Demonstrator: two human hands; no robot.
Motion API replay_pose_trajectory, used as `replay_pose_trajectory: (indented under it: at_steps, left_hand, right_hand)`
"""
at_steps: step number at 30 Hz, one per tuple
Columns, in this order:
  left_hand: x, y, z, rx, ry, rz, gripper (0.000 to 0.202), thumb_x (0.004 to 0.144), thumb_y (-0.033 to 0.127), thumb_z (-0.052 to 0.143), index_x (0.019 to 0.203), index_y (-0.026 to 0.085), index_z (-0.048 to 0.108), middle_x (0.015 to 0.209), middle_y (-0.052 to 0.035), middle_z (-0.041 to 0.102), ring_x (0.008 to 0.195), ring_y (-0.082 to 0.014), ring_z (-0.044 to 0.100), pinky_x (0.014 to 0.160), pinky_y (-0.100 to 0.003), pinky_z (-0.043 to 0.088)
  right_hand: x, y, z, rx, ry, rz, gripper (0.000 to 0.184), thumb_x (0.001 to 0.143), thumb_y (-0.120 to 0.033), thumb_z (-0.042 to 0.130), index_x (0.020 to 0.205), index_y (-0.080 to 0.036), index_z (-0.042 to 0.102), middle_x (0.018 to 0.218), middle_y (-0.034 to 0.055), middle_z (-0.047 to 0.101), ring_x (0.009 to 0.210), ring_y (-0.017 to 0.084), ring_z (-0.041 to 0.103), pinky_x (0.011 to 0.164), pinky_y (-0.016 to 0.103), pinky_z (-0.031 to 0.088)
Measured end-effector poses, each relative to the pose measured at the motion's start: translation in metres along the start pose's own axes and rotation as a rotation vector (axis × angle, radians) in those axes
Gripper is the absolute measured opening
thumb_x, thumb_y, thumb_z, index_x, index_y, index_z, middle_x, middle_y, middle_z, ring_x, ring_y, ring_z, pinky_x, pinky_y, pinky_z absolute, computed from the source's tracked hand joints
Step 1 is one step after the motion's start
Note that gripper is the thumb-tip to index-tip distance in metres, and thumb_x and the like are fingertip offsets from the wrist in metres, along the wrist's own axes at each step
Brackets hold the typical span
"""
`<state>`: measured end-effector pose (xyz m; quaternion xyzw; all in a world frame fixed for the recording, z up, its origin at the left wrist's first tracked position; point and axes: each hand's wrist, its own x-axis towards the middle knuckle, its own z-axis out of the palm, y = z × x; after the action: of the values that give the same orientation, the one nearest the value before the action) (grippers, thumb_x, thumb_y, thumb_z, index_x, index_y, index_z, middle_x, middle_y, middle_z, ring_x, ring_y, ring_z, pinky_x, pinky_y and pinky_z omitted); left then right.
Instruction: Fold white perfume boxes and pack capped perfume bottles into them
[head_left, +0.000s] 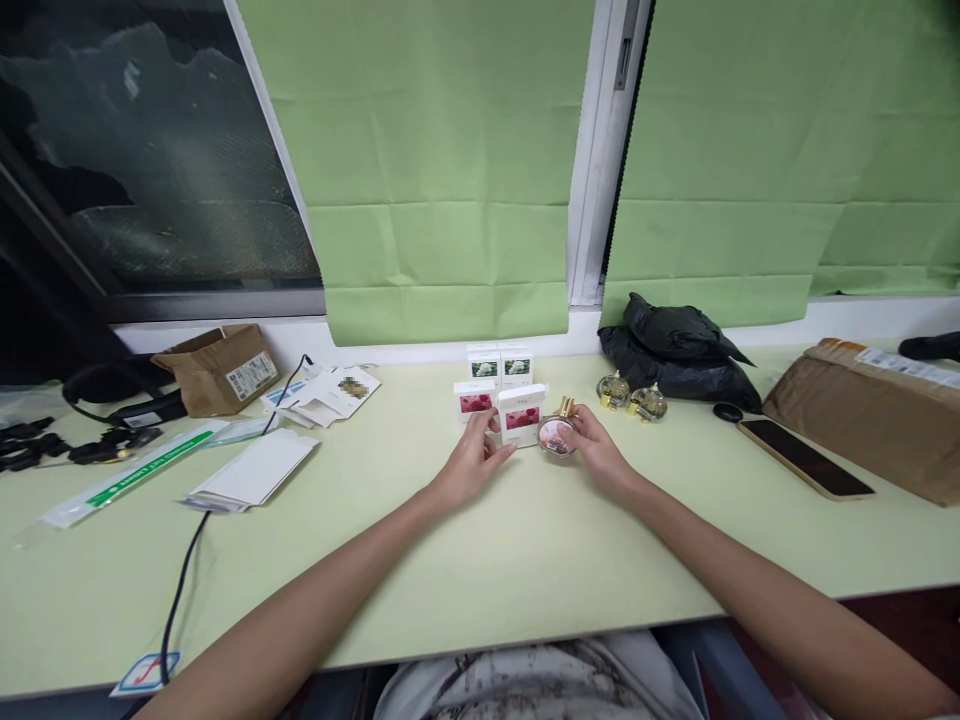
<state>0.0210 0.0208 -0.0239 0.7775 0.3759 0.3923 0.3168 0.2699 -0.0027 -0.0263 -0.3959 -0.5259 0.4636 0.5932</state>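
My right hand (600, 452) is closed around a small round perfume bottle (556, 436) with a gold neck and a pinkish face. Just left of it stands a small white box (523, 415) with a red flower picture, upright on the table. My left hand (471, 462) is at that box's left side, thumb and fingers apart; whether it touches the box is unclear. A similar red-picture box (474, 400) stands behind my left fingers. Two white boxes with white-flower pictures, a left one (484, 366) and a right one (517, 366), stand behind.
Two more perfume bottles (630, 394) sit by black plastic bags (679, 350). Farther right are a phone (806, 458) and a brown parcel (874, 415). On the left lie white cards (255, 468), a black cable (184, 575) and an open carton (217, 370).
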Motion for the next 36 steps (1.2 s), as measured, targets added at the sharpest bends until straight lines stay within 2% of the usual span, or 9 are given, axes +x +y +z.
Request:
replay_pose_trajectory:
  at_steps: [4,8,11,15,20,23,27,30,36]
  left_hand:
    - [0.000,0.003,-0.001,0.037,0.072,-0.072,0.061,0.089,0.045,0.075,0.139,0.021,0.049,0.113,-0.0065,0.061,0.081,-0.0175,0.060,0.077,-0.034,0.052]
    - [0.000,0.008,-0.004,-0.021,0.118,-0.072,0.062,0.084,0.047,0.081,0.133,0.022,0.053,0.123,-0.0090,0.068,0.108,-0.0267,0.066,0.091,-0.038,0.053]
    - [-0.001,0.012,-0.008,0.014,0.148,-0.104,0.056,0.084,0.053,0.080,0.125,0.022,0.059,0.120,-0.0087,0.072,0.108,-0.0293,0.068,0.090,-0.039,0.053]
    - [-0.003,0.017,-0.013,0.129,0.171,-0.100,0.046,0.091,0.059,0.070,0.117,0.022,0.065,0.111,-0.0085,0.073,0.100,-0.0290,0.069,0.084,-0.039,0.052]
    - [-0.003,0.019,-0.017,0.211,0.200,0.021,0.046,0.102,0.057,0.053,0.130,0.022,0.064,0.125,-0.0115,0.068,0.104,-0.0262,0.065,0.084,-0.036,0.051]
    - [-0.004,0.017,-0.018,0.199,0.161,-0.022,0.048,0.104,0.059,0.047,0.129,0.021,0.063,0.120,-0.0103,0.071,0.094,-0.0241,0.066,0.077,-0.034,0.050]
    - [-0.005,0.013,-0.020,0.187,0.099,-0.088,0.048,0.102,0.062,0.050,0.125,0.022,0.061,0.107,-0.0062,0.075,0.083,-0.0223,0.066,0.072,-0.033,0.050]
    - [-0.004,0.012,-0.021,0.159,0.068,-0.080,0.048,0.100,0.060,0.054,0.129,0.023,0.058,0.111,-0.0059,0.075,0.086,-0.0225,0.067,0.073,-0.032,0.052]
    - [-0.004,0.010,-0.020,0.099,0.022,-0.072,0.049,0.098,0.056,0.060,0.134,0.023,0.058,0.119,-0.0068,0.074,0.097,-0.0242,0.069,0.082,-0.035,0.055]
  right_hand:
    - [-0.007,-0.003,0.003,-0.020,-0.088,0.005,0.045,0.083,-0.060,0.079,0.105,-0.027,0.058,0.103,0.0041,0.072,0.095,0.024,0.068,0.086,0.039,0.056]
    - [-0.013,-0.005,0.007,-0.014,-0.196,-0.012,0.041,0.087,-0.057,0.077,0.112,-0.028,0.060,0.108,0.0046,0.071,0.101,0.024,0.068,0.089,0.040,0.057]
    - [-0.018,-0.009,0.010,-0.011,-0.240,-0.013,0.038,0.090,-0.054,0.075,0.113,-0.028,0.060,0.109,0.0045,0.070,0.102,0.024,0.068,0.091,0.041,0.057]
    - [-0.024,-0.014,0.014,-0.014,-0.282,-0.005,0.037,0.093,-0.054,0.072,0.118,-0.029,0.059,0.108,0.0044,0.070,0.100,0.023,0.068,0.093,0.042,0.058]
    - [-0.025,-0.010,0.014,-0.015,-0.302,0.011,0.038,0.093,-0.055,0.072,0.117,-0.028,0.060,0.107,0.0046,0.071,0.097,0.022,0.068,0.092,0.042,0.057]
    - [-0.023,-0.006,0.011,-0.019,-0.280,0.018,0.038,0.093,-0.054,0.073,0.116,-0.027,0.060,0.108,0.0040,0.070,0.097,0.021,0.068,0.092,0.039,0.056]
    - [-0.020,-0.005,0.009,-0.012,-0.234,0.017,0.038,0.091,-0.052,0.075,0.115,-0.027,0.060,0.109,0.0035,0.071,0.099,0.021,0.069,0.091,0.037,0.056]
    - [-0.017,-0.007,0.009,-0.004,-0.153,-0.015,0.039,0.089,-0.052,0.078,0.114,-0.027,0.061,0.106,0.0031,0.072,0.098,0.021,0.069,0.088,0.036,0.056]
    - [-0.006,-0.017,0.005,-0.001,0.099,-0.103,0.046,0.078,-0.058,0.084,0.102,-0.027,0.061,0.095,0.0020,0.072,0.090,0.022,0.069,0.081,0.035,0.058]
